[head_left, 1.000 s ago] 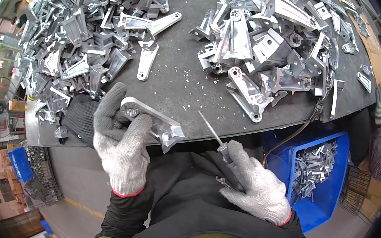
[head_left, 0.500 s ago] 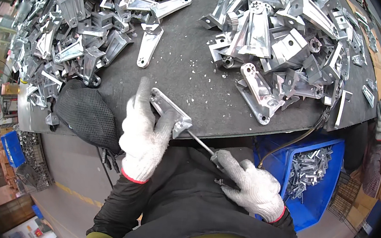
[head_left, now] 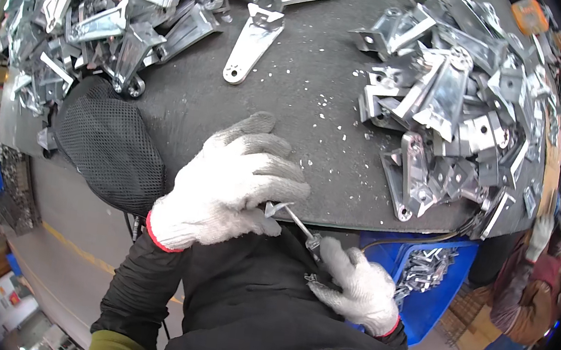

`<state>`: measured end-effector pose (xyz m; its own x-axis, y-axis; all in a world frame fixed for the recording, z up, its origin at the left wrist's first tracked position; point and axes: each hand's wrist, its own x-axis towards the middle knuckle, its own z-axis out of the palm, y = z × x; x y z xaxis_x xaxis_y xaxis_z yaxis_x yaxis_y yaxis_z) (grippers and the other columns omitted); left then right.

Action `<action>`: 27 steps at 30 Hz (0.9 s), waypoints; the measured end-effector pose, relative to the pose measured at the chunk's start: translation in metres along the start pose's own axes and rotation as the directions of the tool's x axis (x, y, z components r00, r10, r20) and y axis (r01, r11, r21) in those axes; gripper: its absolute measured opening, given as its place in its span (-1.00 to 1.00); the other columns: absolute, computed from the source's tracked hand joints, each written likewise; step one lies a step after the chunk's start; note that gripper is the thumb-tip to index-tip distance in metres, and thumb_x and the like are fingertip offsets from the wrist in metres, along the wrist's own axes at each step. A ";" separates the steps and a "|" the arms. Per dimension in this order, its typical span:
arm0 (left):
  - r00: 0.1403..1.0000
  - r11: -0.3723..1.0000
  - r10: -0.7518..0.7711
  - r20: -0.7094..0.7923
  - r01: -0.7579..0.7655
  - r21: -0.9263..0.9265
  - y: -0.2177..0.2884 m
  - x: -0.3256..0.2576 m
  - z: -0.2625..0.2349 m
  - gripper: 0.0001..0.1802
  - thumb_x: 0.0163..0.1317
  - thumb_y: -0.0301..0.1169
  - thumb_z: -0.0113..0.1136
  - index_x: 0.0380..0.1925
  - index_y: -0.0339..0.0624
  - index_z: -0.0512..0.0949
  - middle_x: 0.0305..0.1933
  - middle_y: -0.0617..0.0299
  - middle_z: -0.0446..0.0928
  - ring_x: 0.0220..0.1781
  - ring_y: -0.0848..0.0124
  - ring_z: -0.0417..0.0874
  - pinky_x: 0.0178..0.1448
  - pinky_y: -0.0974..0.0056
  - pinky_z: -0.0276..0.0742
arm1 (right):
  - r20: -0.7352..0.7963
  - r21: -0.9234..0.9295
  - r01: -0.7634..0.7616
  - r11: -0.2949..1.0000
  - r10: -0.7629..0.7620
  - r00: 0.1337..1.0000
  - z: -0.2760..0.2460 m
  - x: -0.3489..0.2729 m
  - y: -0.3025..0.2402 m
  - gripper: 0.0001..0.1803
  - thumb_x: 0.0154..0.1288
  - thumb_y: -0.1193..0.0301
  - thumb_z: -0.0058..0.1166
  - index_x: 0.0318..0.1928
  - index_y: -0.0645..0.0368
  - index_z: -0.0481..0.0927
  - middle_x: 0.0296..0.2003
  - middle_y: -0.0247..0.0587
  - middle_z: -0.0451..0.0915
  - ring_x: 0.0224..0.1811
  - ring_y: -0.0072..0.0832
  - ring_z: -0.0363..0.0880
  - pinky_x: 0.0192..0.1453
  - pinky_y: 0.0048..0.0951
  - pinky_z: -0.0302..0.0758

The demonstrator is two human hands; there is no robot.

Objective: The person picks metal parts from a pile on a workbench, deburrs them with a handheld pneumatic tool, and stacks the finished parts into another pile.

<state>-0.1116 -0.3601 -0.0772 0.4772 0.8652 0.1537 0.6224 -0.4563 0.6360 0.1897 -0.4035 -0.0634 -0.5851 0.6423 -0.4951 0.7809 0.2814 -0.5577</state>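
My left hand [head_left: 231,183], in a white knit glove with a red cuff, is closed over a shiny metal bracket [head_left: 275,208] at the near edge of the dark worktable [head_left: 303,95]; only a corner of the bracket shows. My right hand [head_left: 357,287], gloved the same way, grips a thin screwdriver-like tool [head_left: 299,227] whose shaft points up-left to the bracket's exposed corner.
Heaps of stamped metal brackets lie at the table's left [head_left: 105,10] and right [head_left: 454,112]. A loose bracket [head_left: 254,44] lies in the middle. A black mesh pouch [head_left: 111,142] hangs off the left edge. A blue bin [head_left: 421,274] with parts sits below right. Another person [head_left: 536,273] stands at right.
The view has dropped closer. My left hand has pulled the bracket from the tabletop to the table's edge and covered it. The tool tip in my right hand now meets the bracket.
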 end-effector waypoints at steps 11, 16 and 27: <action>0.995 0.998 -0.008 -0.103 0.001 -0.063 -0.009 -0.006 0.011 -0.47 -0.20 -0.26 0.52 -0.08 0.18 0.73 -0.02 0.51 0.66 0.27 0.34 0.60 0.61 -0.10 0.46 | 0.289 0.302 -0.230 0.925 0.141 0.947 -0.011 0.015 -0.028 -0.13 0.42 0.25 0.34 0.64 -0.20 0.20 0.08 0.02 0.70 -0.01 0.08 0.78 0.00 -0.09 0.73; 0.993 0.997 0.007 -0.120 -0.017 -0.081 -0.012 -0.003 0.010 -0.45 -0.27 -0.24 0.55 -0.11 0.14 0.73 -0.03 0.49 0.65 0.24 0.31 0.61 0.56 -0.13 0.51 | 0.406 0.819 -0.345 0.459 -0.039 0.913 -0.005 0.010 0.005 0.17 0.32 0.51 0.32 0.77 -0.08 -0.15 0.36 -0.15 0.55 0.02 -0.35 0.72 0.06 -0.33 0.66; 0.985 0.998 0.005 -0.172 -0.016 -0.062 -0.015 -0.004 0.018 -0.38 -0.39 -0.18 0.50 -0.12 0.12 0.73 -0.05 0.45 0.64 0.26 0.30 0.59 0.51 -0.10 0.57 | 0.441 0.850 -0.467 0.245 0.155 0.884 0.014 0.009 -0.013 0.16 0.14 0.58 0.46 0.70 0.12 0.09 0.44 -0.16 0.47 0.33 -0.43 0.53 0.39 -0.38 0.52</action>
<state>-0.1117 -0.3604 -0.1017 0.3669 0.8857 0.2845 0.5749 -0.4563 0.6792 0.1708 -0.4110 -0.0700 -0.4924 0.2971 -0.8181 0.2787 -0.8366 -0.4716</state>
